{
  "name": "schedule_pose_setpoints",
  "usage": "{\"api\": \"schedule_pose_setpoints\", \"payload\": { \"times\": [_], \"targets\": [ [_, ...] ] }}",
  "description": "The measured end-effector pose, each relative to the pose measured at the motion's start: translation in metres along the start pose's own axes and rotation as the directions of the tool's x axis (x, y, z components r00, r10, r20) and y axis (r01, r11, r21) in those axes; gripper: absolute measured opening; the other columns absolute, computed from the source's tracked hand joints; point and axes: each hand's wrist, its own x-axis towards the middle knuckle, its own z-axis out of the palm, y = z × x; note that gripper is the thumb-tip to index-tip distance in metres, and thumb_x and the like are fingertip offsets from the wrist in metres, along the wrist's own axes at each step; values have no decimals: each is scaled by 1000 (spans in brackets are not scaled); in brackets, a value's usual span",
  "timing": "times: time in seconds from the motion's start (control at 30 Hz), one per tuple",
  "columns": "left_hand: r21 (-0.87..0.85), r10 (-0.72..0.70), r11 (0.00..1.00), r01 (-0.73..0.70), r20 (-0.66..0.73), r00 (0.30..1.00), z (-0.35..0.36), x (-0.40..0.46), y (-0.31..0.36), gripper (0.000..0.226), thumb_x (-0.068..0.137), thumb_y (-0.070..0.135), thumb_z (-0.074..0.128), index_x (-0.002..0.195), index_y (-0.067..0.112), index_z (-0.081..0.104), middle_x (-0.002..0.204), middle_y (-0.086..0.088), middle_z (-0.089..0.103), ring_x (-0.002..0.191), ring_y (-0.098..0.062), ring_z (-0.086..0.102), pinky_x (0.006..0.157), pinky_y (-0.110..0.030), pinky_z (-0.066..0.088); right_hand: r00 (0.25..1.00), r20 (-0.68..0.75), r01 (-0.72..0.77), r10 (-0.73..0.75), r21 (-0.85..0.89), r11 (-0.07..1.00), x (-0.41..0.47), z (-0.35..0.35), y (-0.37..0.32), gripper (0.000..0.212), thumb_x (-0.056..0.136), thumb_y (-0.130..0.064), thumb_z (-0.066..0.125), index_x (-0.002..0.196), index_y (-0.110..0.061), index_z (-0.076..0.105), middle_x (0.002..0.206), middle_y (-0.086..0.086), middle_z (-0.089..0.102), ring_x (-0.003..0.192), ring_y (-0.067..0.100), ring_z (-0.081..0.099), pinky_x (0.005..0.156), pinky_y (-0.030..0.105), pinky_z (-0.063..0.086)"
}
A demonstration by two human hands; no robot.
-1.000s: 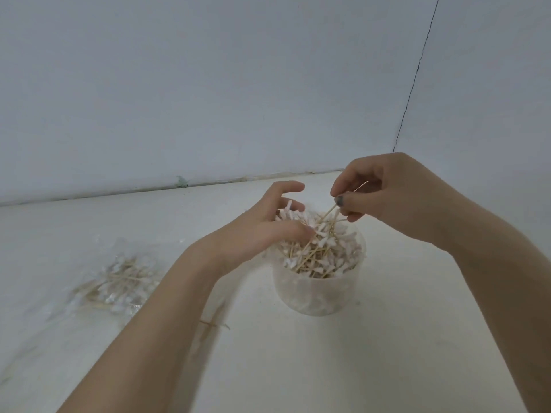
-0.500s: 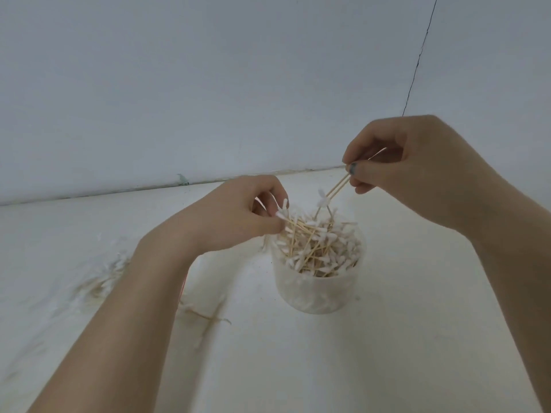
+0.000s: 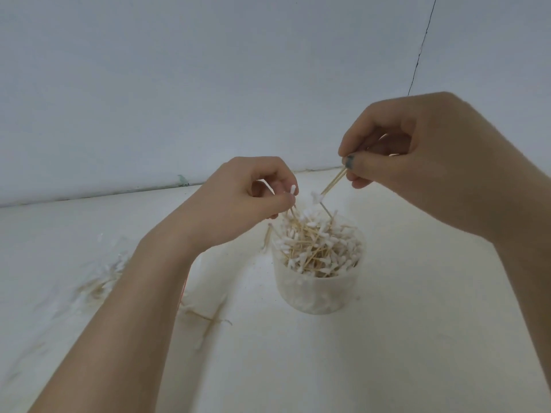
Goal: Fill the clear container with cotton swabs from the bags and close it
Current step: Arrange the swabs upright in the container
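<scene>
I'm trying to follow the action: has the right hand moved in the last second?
Yes. The right hand, pinching swabs, has risen away from the container. A second ago it sat just above the rim; now it is clearly higher against the wall crack.

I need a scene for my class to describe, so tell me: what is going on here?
A person is filling a clear container with cotton swabs. The left hand pinches a few swabs at the container's near-left rim, and the right hand pinches a few more by their sticks above it. The container stands heaped and has no lid on it. Some loose swabs lie on the white surface beside it.
</scene>
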Motion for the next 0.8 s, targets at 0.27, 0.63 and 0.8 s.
{"api": "schedule_pose_setpoints", "payload": {
  "times": [0.27,0.63,0.8],
  "targets": [
    [-10,24,1000,-24,10,1000,-1,1,1,14,88,10,70,81,22,69,74,6,64,70,-29,60,71,-35,49,978,207,15,-8,-30,999,-4,8,-9,18,84,-12,69,77,-28,71,69,-16,73,64,-4,69,58,11,48],
    [-21,29,999,-29,-12,1000,5,3,-5,10,89,10,68,83,18,66,69,10,55,66,-16,48,65,-30,42,992,106,77,-68,-86,993,-2,13,-3,18,86,-14,67,80,-30,71,72,-12,71,67,-4,66,61,5,45],
    [-8,15,1000,-15,51,999,10,3,-8,12,90,11,70,83,19,64,68,13,52,62,-13,44,60,-24,37,966,256,73,-32,-152,986,-5,30,-2,20,81,-12,68,76,-31,72,71,-14,68,72,-5,63,67,9,48]
  ]
}}
